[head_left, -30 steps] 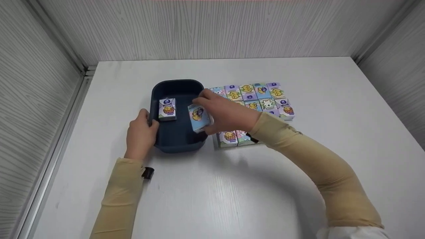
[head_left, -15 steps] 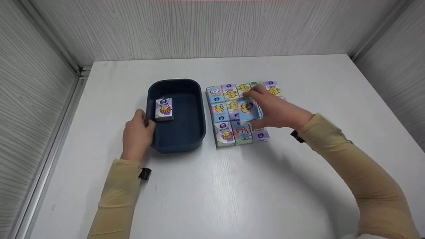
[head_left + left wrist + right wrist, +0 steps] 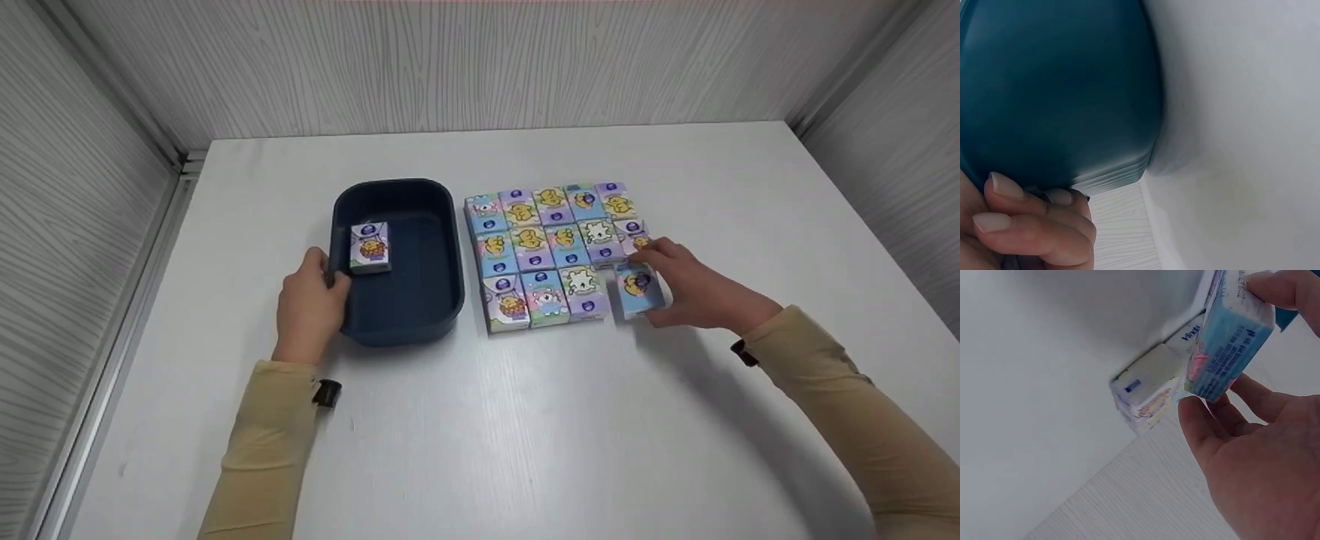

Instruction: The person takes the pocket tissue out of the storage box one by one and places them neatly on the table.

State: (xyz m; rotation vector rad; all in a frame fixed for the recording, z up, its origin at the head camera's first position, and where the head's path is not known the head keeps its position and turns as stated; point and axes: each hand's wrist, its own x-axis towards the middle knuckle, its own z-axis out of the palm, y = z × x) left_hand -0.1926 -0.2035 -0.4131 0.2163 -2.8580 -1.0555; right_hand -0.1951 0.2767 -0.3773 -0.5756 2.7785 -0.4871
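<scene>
My right hand [image 3: 694, 291] pinches a light blue tissue pack [image 3: 637, 289] with a yellow cartoon figure, thumb at one end and fingers at the other. In the right wrist view that tissue pack [image 3: 1235, 340] is tilted, its printed side showing. It hovers at the gap in the front row of the block of tissue packs [image 3: 551, 238], right of the white-character pack [image 3: 583, 292]. My left hand [image 3: 307, 306] grips the left rim of a dark blue plastic tub [image 3: 401, 334]; its curled fingers [image 3: 1039, 239] show against the tub's wall. One purple-and-white tissue pack [image 3: 370, 246] lies inside the tub.
The block of packs lies in close rows just right of the tub, on a white table [image 3: 450, 435]. Wood-grained panels [image 3: 480, 67] stand behind the table and at both sides.
My right hand has carried the blue pack from over the tub, rightward across the block, to its front right gap. My left hand stays on the tub, with the view shifted slightly.
</scene>
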